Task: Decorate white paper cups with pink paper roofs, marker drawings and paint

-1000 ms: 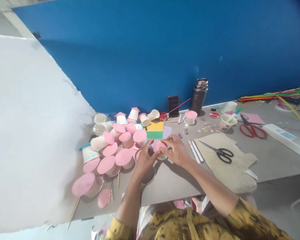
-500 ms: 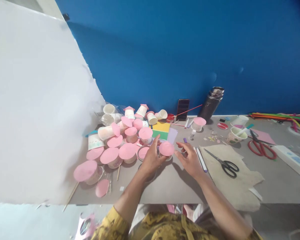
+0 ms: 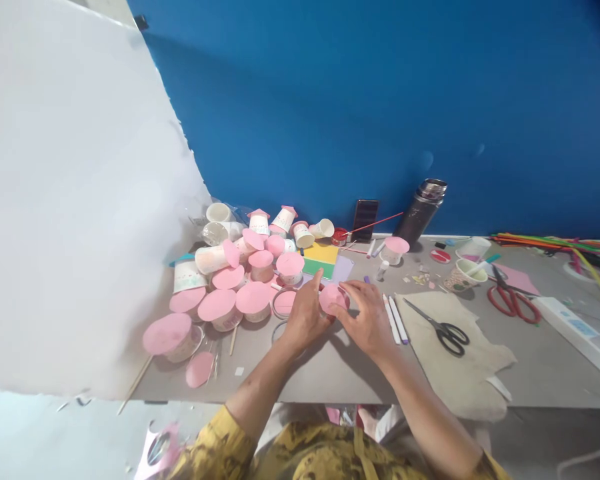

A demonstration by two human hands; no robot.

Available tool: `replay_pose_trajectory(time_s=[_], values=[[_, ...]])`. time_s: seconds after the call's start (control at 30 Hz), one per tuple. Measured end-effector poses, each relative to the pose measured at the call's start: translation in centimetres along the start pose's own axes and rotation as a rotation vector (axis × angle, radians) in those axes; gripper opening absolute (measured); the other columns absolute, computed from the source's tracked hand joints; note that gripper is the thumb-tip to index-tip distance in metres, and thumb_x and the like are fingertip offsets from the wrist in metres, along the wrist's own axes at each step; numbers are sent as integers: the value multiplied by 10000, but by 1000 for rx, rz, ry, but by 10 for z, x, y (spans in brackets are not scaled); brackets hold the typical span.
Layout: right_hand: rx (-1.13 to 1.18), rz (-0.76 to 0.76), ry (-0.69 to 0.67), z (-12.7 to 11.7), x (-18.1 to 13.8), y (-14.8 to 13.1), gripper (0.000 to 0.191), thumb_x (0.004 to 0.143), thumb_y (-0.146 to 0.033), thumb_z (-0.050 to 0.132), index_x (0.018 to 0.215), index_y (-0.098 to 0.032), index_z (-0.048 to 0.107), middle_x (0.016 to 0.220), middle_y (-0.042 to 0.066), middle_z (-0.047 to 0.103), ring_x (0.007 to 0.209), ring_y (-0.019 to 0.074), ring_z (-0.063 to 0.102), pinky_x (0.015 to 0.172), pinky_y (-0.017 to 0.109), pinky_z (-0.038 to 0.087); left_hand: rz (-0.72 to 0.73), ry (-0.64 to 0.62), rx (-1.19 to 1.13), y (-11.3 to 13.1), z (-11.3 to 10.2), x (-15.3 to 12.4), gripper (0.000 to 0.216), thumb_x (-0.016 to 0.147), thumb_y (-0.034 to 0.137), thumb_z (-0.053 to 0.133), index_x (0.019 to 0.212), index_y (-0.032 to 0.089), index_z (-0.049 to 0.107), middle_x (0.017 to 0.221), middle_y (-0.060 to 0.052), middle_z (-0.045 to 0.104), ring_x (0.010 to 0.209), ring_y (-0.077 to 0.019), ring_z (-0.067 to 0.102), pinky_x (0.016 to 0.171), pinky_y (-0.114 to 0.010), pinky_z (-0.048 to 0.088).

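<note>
The left hand's (image 3: 304, 320) fingers curl round one side of a pink-topped cup (image 3: 332, 297); the right hand's (image 3: 369, 320) grip the other, thumb on the disc, midway between the tabletop's (image 3: 340, 377) front and back edges. More cups (image 3: 253, 298) crowd leftward; rightward, scissors (image 3: 440, 326) lie on beige cloth (image 3: 463, 383). A flask (image 3: 420, 217) stands by the back edge.

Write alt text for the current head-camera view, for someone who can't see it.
A person's left hand and right hand hold a pink disc between them over a grey table. Paper cups, many topped in pink, crowd the left; at right, black-handled scissors lie on a beige sheet.
</note>
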State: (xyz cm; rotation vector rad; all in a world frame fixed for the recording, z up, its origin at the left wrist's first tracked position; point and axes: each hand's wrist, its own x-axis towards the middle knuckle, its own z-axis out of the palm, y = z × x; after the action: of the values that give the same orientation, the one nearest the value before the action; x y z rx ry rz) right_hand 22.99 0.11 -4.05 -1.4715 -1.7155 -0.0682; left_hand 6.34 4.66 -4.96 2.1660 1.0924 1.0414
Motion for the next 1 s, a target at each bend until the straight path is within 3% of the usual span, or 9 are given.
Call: replay_pose_trajectory(time_s=[0.2, 0.5, 0.7, 0.87, 1.0], values=[[-95, 31, -69, 11, 4, -4, 313, 966, -416, 647, 1179, -213, 755, 1201, 136, 761, 1103, 346, 634, 1013, 533, 478, -51, 18, 3, 3, 0, 1, 806, 848, 244, 626, 1596, 159, 340, 1291, -157, 654, 1219, -311, 614, 1088, -500, 462], [41, 93, -79, 17, 2, 2, 327, 959, -424, 624, 1150, -201, 767, 1125, 132, 787, 1039, 326, 676, 952, 490, 524, -117, -1, -13, 8, -2, 1, 785, 859, 292, 671, 1579, 163, 383, 1345, -180, 651, 1248, -336, 613, 1075, -507, 468], [334, 463, -100, 10, 19, 19, 471, 917, -572, 569, 1117, -190, 759, 1054, 135, 800, 994, 307, 708, 892, 439, 530, -137, -15, -38, 0, 0, 0, 912, 788, 267, 779, 1592, 196, 355, 1447, -185, 598, 1351, -365, 554, 1111, -547, 442], [439, 537, -230, 14, 47, 27, 362, 825, -537, 625, 820, -201, 760, 787, 62, 775, 750, 234, 690, 708, 339, 500, -157, -15, -75, -1, 1, 1, 899, 775, 222, 778, 1581, 205, 379, 1471, -188, 576, 1350, -361, 550, 1115, -548, 443], [557, 620, -304, 23, 61, 25, 349, 747, -511, 680, 779, -172, 759, 748, 47, 757, 703, 200, 659, 653, 301, 481, -195, -20, -96, 2, 1, 1, 886, 762, 201, 776, 1566, 194, 404, 1439, -182, 592, 1327, -358, 563, 1115, -540, 445]])
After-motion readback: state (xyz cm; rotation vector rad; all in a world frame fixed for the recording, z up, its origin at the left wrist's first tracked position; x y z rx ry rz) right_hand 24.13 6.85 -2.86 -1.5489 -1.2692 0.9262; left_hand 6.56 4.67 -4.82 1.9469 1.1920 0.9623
